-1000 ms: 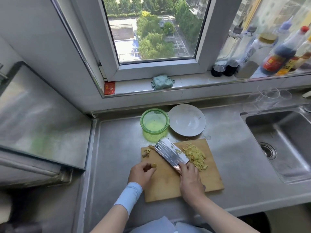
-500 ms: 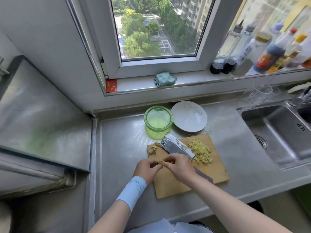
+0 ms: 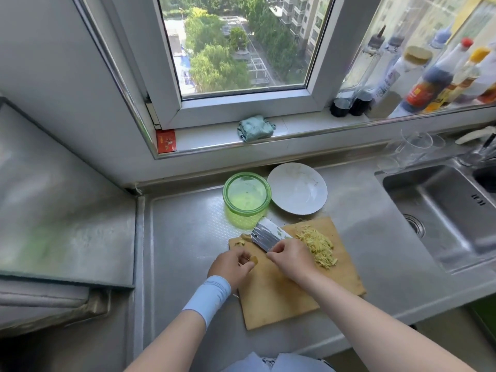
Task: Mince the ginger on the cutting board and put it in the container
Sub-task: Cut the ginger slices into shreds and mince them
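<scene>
1. kitchen counter, mid-prep: a sec ago the right hand (image 3: 291, 255) gripped the cleaver (image 3: 268, 233). now the blade lies flat on the cutting board (image 3: 281, 299) w/ curled fingertips at its near edge. pinching it or picking sth off, can't tell.
2. left hand (image 3: 230, 264) pinches a small ginger nub (image 3: 253, 260) betw. thumb & fingers, over the board's left edge.
3. judgement: chopping paused. the nub looks uncut, and the ginger shreds (image 3: 318, 247) right of the blade are strips, not mince. the container (image 3: 247, 197), just beyond the board's far edge, holds only specks.
4. materials: shreds pale yellow & fibrous; board flat wood; cleaver ribbed, shiny steel; container round, translucent green; white plate (image 3: 298, 187) just beside it, smooth & shallow.
</scene>
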The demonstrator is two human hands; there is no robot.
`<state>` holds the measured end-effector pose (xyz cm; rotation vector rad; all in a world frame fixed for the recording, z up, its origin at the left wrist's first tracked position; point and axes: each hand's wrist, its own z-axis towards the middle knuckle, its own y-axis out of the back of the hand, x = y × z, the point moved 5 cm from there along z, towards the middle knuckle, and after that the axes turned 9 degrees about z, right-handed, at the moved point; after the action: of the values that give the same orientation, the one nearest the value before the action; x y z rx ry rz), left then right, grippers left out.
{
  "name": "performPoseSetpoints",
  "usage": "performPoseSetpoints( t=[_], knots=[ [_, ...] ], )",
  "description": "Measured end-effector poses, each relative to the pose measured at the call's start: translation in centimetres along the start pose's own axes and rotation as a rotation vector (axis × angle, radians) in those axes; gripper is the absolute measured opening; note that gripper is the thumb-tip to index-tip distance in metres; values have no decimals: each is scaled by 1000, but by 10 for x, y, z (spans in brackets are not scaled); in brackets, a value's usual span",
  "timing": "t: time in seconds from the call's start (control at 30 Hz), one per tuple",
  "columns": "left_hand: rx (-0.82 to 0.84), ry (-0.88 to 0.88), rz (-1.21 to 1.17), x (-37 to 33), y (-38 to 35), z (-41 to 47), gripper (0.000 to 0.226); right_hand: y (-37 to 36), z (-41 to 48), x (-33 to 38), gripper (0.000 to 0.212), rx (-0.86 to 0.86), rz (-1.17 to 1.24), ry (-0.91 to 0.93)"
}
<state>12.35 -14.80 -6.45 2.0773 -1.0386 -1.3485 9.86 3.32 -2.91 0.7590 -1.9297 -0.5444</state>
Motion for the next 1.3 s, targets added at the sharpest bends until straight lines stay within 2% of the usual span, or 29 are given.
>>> performPoseSetpoints(
  t=[0.07,0.13,0.23,0.3,0.33,0.47,0.6,0.7,0.87,0.97,1.03,1.2,1.3],
  knots=[
    [63,-34,199,-5,-2,2,19,0,7,0,14,24,-135,24],
    [36,-47,296,-7,1,5,25,-2,14,-2,10,60,-187,50],
    [-173,0,225,3,15,9,19,-8,21,-1,25,93,-194,156],
    [-308,25,136,13,24,12,16,-13,24,3,27,91,-180,210],
    [-322,20,139,17,25,14,17,-16,26,5,27,103,-166,225],
    [-183,26,231,21,19,24,14,-34,26,16,25,201,-203,318],
    [-166,11,203,21,17,26,10,-50,23,18,18,347,-369,437],
    [-151,-20,180,23,14,20,9,-50,23,11,13,367,-371,441],
    [-113,100,-99,33,5,6,23,-49,18,7,11,387,-320,421],
    [-115,172,-293,34,-3,0,15,-45,8,1,8,264,-345,511],
    [-122,219,-327,33,-7,-3,8,-46,-1,-5,9,278,-373,515],
    [-63,234,-197,29,-16,-12,16,-43,-15,-17,19,359,-356,446],
    [-35,129,151,22,-14,-16,30,-34,-9,-10,17,251,-326,418]
  ],
)
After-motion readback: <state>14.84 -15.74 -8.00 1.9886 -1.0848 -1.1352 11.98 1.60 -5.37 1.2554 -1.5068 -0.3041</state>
